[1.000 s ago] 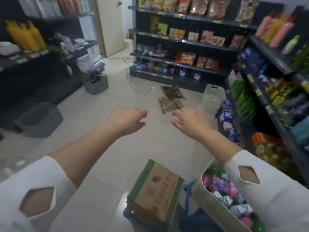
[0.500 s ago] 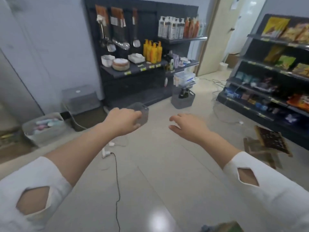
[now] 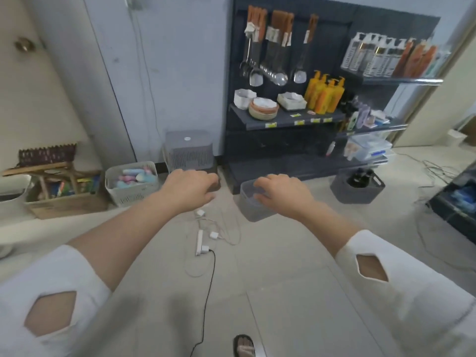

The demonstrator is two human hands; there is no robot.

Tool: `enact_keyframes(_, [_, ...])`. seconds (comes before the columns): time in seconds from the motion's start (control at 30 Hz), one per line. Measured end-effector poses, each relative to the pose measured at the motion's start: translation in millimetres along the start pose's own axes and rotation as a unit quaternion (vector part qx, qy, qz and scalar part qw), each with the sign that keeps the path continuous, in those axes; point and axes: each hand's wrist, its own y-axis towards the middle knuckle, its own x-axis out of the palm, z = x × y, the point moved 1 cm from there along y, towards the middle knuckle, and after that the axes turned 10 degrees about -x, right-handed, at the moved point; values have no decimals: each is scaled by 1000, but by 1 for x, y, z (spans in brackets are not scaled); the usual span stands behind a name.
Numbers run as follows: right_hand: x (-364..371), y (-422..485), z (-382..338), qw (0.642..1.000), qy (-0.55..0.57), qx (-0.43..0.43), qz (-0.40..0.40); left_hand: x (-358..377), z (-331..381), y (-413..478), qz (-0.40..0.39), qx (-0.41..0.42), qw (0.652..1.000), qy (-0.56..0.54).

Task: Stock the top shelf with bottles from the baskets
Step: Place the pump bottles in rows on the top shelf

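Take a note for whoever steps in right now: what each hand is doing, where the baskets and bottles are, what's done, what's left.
Left hand: empty, fingers loosely curled, held out above the floor.
Right hand: empty, in front of a grey tub that looks empty.
White basket with pastel bottles: on the floor, left, by the wall.
Dark basket with dark bottles: on the floor, right, by the shelving.
Top shelf: holds a row of white and brown bottles.
Done: cannot tell how much.
Left: take bottles from a basket and shelve them.
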Motion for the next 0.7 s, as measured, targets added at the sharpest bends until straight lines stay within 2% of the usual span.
enact_keyframes(0.27, [-3,162,61,994,4,-109,-9,7,-52,102,-8,-130,991,-5])
enact_keyframes(0.43, [9,244,61,988,4,-154,-1,21,-109,124,-48,-211,976,-8])
enact_keyframes(0.7, [27,369,38,983,3,-178,-39,63,-220,166,-80,-272,959,-16])
